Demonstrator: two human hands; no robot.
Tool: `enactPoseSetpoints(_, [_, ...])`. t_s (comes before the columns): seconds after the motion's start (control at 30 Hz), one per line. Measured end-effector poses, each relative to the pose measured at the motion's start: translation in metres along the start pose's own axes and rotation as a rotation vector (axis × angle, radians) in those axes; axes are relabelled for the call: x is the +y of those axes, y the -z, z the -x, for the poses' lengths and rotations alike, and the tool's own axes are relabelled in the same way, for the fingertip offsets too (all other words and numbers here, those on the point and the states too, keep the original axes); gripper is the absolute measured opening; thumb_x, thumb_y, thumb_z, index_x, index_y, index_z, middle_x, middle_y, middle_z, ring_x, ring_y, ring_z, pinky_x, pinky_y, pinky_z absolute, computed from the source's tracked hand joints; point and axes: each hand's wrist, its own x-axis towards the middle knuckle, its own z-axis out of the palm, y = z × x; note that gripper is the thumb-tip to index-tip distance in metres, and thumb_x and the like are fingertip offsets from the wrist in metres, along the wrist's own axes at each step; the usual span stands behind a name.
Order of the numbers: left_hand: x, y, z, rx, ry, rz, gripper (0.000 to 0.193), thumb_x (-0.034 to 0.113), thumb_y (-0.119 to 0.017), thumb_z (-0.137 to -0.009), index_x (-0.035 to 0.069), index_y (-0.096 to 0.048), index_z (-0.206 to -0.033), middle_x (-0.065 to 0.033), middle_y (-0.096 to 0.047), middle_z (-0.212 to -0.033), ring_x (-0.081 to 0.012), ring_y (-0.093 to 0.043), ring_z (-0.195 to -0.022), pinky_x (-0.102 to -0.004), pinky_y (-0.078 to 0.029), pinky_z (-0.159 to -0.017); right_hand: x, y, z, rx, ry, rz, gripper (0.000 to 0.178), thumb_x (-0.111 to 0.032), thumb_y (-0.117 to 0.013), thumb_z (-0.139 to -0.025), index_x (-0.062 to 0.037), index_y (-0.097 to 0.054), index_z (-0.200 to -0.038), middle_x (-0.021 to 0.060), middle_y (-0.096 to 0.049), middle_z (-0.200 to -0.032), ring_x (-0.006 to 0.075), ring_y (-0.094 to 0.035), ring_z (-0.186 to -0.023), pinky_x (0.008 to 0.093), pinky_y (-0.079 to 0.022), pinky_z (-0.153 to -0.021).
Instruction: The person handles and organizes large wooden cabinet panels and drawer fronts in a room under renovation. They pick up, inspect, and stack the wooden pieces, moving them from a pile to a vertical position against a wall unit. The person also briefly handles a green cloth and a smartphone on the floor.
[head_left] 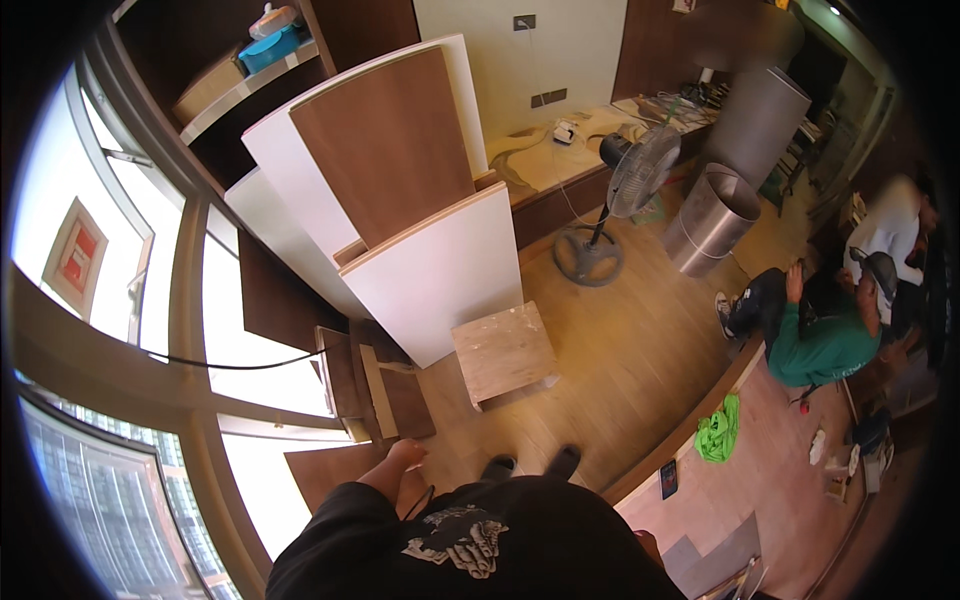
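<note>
My left hand [405,454] hangs low beside my body, nearest to a dark brown board [335,470] by the window. It shows small, and how its fingers are set is not clear. Only a sliver of my right hand [648,545] comes out past my dark shirt, its fingers hidden. In front of my feet stands a small, worn wooden stool [505,350]. Behind it a white panel [440,275] leans against a stack of boards, among them a brown panel [390,140] and taller white ones.
A black pedestal fan [640,175] stands ahead, beside shiny rolled metal sheets [712,215]. To the right is a raised pinkish platform [770,470] with a green bag [717,428] and a phone [669,479]. A person in green [825,345] sits there near another person. Windows line my left.
</note>
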Motion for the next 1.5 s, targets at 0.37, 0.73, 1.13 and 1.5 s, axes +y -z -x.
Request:
enactPoseSetpoints(0.37, [0.071,-0.086,0.053,0.241,0.468,1.289,0.018,0.030,-0.060,-0.095,0.012,-0.066,-0.093,0.0000,-0.055,-0.070,-0.0163,-0.052,-0.058,-0.0321,-0.040,-0.052,-0.182,0.089,-0.122,-0.216,0.177,0.110,0.012,-0.022,-0.057,-0.094,-0.0132,-0.061,-0.102,0.0074,-0.062,-0.074,0.0201,-0.063,-0.063,0.0358,-0.048,-0.049])
enactPoseSetpoints(0.73, [0.202,-0.041,0.080,0.095,0.952,1.308,0.020,0.028,-0.064,-0.094,0.009,-0.069,-0.089,-0.0015,-0.060,-0.067,-0.0159,-0.055,-0.056,-0.0339,-0.042,-0.049,-0.223,0.152,-0.177,-0.275,0.130,-0.152,0.013,-0.018,-0.057,-0.091,-0.0214,-0.046,-0.085,-0.0020,-0.044,-0.068,0.0138,-0.047,-0.058,0.0309,-0.032,-0.044])
enactPoseSetpoints(1.13, [0.203,-0.068,0.059,0.251,0.733,0.659,0.022,0.030,-0.059,-0.094,0.016,-0.074,-0.101,-0.0036,-0.073,-0.094,-0.0216,-0.069,-0.083,-0.0389,-0.055,-0.072,-0.270,0.128,-0.167,-0.423,0.469,0.423,0.009,-0.016,-0.062,-0.091,-0.0109,-0.063,-0.099,0.0031,-0.063,-0.076,0.0148,-0.060,-0.060,0.0298,-0.046,-0.049])
enactPoseSetpoints(1.5, [0.025,0.186,0.027,1.317,0.950,1.222,0.040,0.036,-0.061,-0.091,0.001,-0.070,-0.073,-0.0118,-0.067,-0.066,-0.0221,-0.066,-0.062,-0.0367,-0.050,-0.062,-0.326,0.094,-0.108,-0.127,0.201,0.186,0.012,-0.015,-0.060,-0.092,-0.0089,-0.059,-0.102,0.0036,-0.057,-0.074,0.0143,-0.054,-0.056,0.0303,-0.044,-0.048])
